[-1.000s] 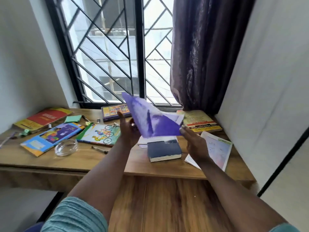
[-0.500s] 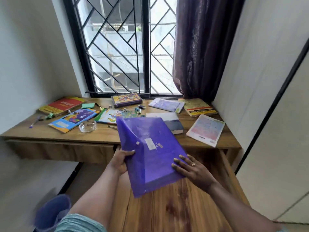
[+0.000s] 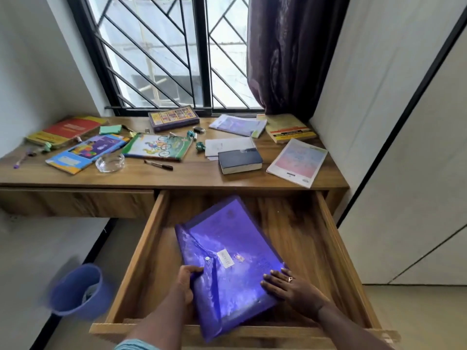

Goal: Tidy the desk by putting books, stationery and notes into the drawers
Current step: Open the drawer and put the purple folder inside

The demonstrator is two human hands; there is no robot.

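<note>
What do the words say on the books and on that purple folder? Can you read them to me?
No text here is clear enough to quote.
White sticker on the purple plastic folder: handwriting, too blurred to read.
Red and yellow book: title too blurred.
Yellow book with a black band: print too small.
Pink and white booklet: print too small.

I log this as a home study corner: wooden desk point(image 3: 192, 176) under a grilled window point(image 3: 161, 59), dark curtain point(image 3: 290, 54), cartoon-cover books point(image 3: 159, 146) scattered, plastic bin point(image 3: 75, 289) on the floor.
</note>
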